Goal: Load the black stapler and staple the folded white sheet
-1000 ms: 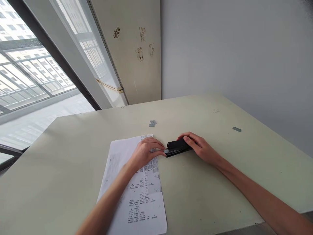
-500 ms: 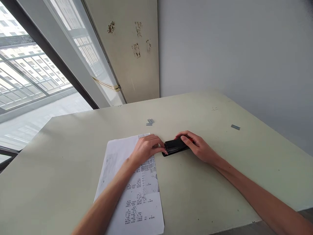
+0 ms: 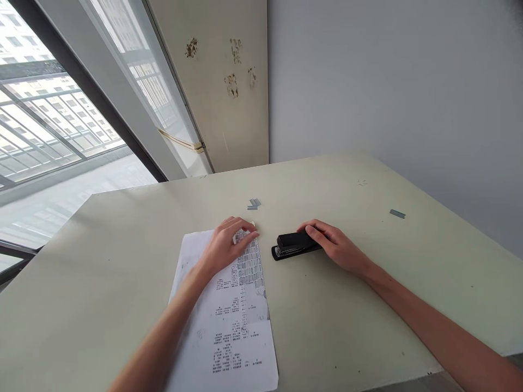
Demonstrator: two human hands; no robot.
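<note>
My left hand [image 3: 229,242] is at the upper right corner of the printed paper [image 3: 245,348], thumb and fingertips drawn close together around its edge. A small white bit of the corner shows past the fingertips, and the forearm crosses the left part of the page. Just right of the paper, a black stapler [image 3: 292,241] lies on the table, its front end pointing left and its top arm slightly raised over the base. My right hand [image 3: 330,242] is closed around the stapler's rear end, thumb on top; the palm hides that end.
Several grey staple strips [image 3: 254,204] lie beyond the paper, and another strip [image 3: 397,214] lies far right. Loose staples [image 3: 362,183] are scattered near the back of the pale table [image 3: 347,326]. A grey wall [image 3: 368,81] stands behind, with a window [image 3: 61,109] at left.
My left hand has left the stapler's front end and moved left to the paper's upper corner. The right hand stays on the stapler. The view has shifted slightly.
</note>
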